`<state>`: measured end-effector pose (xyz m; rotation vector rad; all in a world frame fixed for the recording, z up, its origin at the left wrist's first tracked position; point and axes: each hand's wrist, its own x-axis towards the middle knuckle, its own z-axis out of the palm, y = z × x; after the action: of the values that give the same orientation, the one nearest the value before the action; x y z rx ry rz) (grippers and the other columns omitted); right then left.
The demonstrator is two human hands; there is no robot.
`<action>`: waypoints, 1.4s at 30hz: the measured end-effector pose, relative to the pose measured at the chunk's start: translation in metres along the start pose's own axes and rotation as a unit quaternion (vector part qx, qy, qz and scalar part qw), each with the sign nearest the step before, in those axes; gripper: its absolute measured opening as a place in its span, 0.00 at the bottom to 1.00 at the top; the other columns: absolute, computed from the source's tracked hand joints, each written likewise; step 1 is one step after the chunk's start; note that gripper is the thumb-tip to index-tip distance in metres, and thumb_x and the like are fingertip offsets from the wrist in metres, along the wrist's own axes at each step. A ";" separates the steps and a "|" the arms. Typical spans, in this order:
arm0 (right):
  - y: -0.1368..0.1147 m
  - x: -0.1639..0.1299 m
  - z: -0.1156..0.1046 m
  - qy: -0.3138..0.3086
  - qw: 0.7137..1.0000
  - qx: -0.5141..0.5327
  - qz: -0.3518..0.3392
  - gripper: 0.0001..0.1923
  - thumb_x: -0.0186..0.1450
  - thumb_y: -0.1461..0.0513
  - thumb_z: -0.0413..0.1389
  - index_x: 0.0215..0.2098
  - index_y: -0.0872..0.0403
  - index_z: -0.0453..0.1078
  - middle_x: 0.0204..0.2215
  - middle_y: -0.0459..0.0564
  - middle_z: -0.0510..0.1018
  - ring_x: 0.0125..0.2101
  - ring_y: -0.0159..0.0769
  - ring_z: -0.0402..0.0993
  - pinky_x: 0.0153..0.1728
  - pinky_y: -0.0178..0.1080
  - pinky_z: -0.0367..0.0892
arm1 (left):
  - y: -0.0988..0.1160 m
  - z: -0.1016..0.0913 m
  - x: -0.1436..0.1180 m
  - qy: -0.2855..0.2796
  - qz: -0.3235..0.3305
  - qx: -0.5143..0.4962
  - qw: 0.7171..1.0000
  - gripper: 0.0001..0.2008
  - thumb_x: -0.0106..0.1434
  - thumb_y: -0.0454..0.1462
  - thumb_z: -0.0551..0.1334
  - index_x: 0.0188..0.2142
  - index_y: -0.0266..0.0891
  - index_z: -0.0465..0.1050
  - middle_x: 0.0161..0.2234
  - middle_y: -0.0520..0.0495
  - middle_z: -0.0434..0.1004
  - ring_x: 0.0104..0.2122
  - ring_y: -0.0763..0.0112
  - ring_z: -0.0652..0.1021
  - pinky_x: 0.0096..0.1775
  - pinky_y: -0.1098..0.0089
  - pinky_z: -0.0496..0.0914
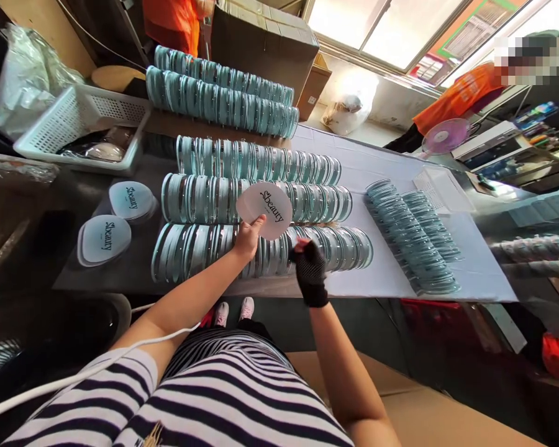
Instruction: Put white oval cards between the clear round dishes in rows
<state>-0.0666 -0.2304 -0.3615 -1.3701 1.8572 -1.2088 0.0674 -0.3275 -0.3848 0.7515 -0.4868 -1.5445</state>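
Observation:
My left hand (250,239) grips a rounded white card (270,208) printed "beauty", thumb on top, above the near rows of round glass-like discs. My right hand (310,267) wears a black fingerless glove. Its fingers are curled just right of the card, over the nearest row of discs (195,245), and whatever they hold, if anything, is hidden. Behind the card runs another row (200,198) of the same pale blue-green discs standing on edge. Two small piles of matching printed cards (103,239) lie at the left end of the table.
The table (349,282) has a pale cover. More disc rows (223,105) stand at the back, and slanted rows (410,242) lie to the right. A white basket (79,158) holds bagged items. A co-worker in orange (461,96) stands beyond, near a fan (445,135). A white cable (97,372) crosses my left arm.

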 end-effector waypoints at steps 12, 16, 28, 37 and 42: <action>-0.035 -0.013 0.034 0.087 0.976 -0.160 -0.117 0.22 0.67 0.54 0.45 0.47 0.59 0.73 0.36 0.59 0.80 0.36 0.43 0.77 0.36 0.44 0.74 | 0.028 -0.012 -0.040 -0.010 -0.089 0.029 0.996 0.17 0.42 0.40 0.76 0.33 0.39 0.80 0.34 0.44 0.83 0.43 0.55 0.80 0.48 0.59 0.71; -0.030 -0.053 0.001 0.190 0.954 -0.225 -0.053 0.27 0.67 0.49 0.45 0.46 0.61 0.74 0.33 0.60 0.80 0.33 0.44 0.77 0.32 0.40 0.72 | 0.044 -0.019 -0.024 0.047 -0.065 -0.043 0.996 0.14 0.48 0.34 0.73 0.37 0.40 0.79 0.38 0.47 0.83 0.47 0.62 0.79 0.54 0.62 0.70; -0.033 -0.137 0.037 -0.108 0.915 -0.387 -0.024 0.23 0.69 0.59 0.44 0.61 0.48 0.65 0.35 0.50 0.82 0.28 0.36 0.76 0.26 0.33 0.61 | 0.065 -0.032 -0.002 0.096 -0.130 -0.165 0.973 0.10 0.60 0.28 0.64 0.41 0.38 0.76 0.42 0.47 0.82 0.52 0.64 0.77 0.58 0.57 0.67; -0.031 -0.095 0.066 -0.120 0.896 -0.427 -0.005 0.21 0.69 0.59 0.46 0.59 0.52 0.64 0.33 0.51 0.81 0.30 0.37 0.76 0.27 0.33 0.56 | 0.069 -0.033 -0.003 0.084 -0.134 -0.164 0.974 0.09 0.62 0.28 0.63 0.41 0.39 0.76 0.43 0.47 0.82 0.52 0.65 0.77 0.57 0.60 0.69; -0.022 -0.080 0.078 -0.097 0.911 -0.401 -0.009 0.20 0.72 0.53 0.45 0.52 0.56 0.67 0.33 0.53 0.81 0.32 0.37 0.77 0.29 0.33 0.58 | 0.069 -0.033 -0.004 0.088 -0.136 -0.164 0.973 0.10 0.63 0.28 0.62 0.42 0.38 0.76 0.43 0.46 0.82 0.51 0.66 0.78 0.57 0.61 0.69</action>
<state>0.0355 -0.1844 -0.3849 -1.8254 2.2912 -0.2532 0.1396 -0.3283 -0.3586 0.7072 0.0093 -1.7376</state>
